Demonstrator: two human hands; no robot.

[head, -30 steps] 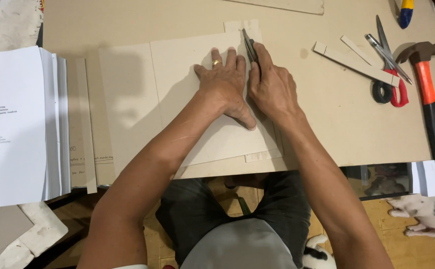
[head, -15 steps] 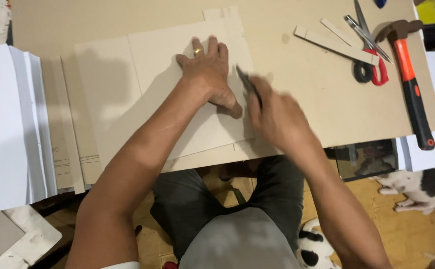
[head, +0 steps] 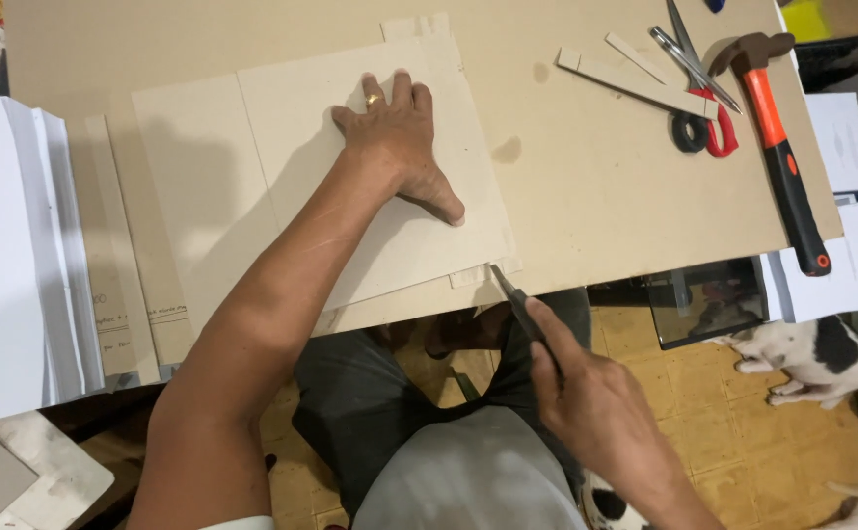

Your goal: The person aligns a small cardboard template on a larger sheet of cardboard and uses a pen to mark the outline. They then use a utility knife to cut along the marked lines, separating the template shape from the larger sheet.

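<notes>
My right hand (head: 601, 412) has drawn the knife (head: 519, 304) down the cut, off the near edge of the table (head: 596, 196). My left hand (head: 395, 137) stays spread flat on the cardboard sheet (head: 282, 128). I pinch the knife's handle; its long axis slants, tip pointing up-left at the sheet's near right corner.

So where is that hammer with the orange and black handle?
In the head view, the hammer with the orange and black handle lies at the brown board's far right edge, just right of the red-handled scissors.
</notes>
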